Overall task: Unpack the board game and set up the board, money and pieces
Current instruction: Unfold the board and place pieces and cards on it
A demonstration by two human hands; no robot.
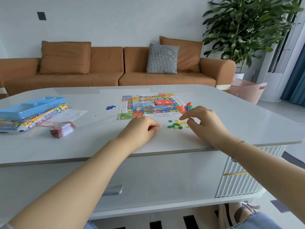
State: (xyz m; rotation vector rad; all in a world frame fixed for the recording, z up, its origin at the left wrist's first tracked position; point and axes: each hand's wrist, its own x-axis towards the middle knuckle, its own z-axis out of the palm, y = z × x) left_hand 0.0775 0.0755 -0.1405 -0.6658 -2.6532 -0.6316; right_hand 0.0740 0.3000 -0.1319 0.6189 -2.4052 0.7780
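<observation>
On the white surface (214,103) the paper game board (151,105) already lies unfolded toward the far middle, with a red card deck (162,102) and a white die (153,105) on it and a cluster of orange, blue and green pawns (187,107) at its near right corner. Just near of that corner, a loose scatter of green and yellow tokens (177,125) lies between the two hands. The right hand (203,123) hovers over the right edge of this scatter, its fingers curled with thumb and forefinger drawn close, the forefinger tip pointing left at the far yellow pieces; whether a token is pinched in that grip cannot be told. The left hand (140,129) rests on the surface to the left of the scatter, fingers curled under with something red showing at the fingertips, probably a small piece held there. The tokens thus lie directly left of and beneath the right fingertips, so the right hand is the nearer one for sorting them; the scatter runs roughly left to right. A small heap of blue tokens (110,107) sits apart, left of the board. Far left, the opened game box (35,119) carries a blue plastic tray (31,106), with a paper sheet (72,114) beside it and the banded stack of play money (63,129) just near it, apparently not yet dealt out.
</observation>
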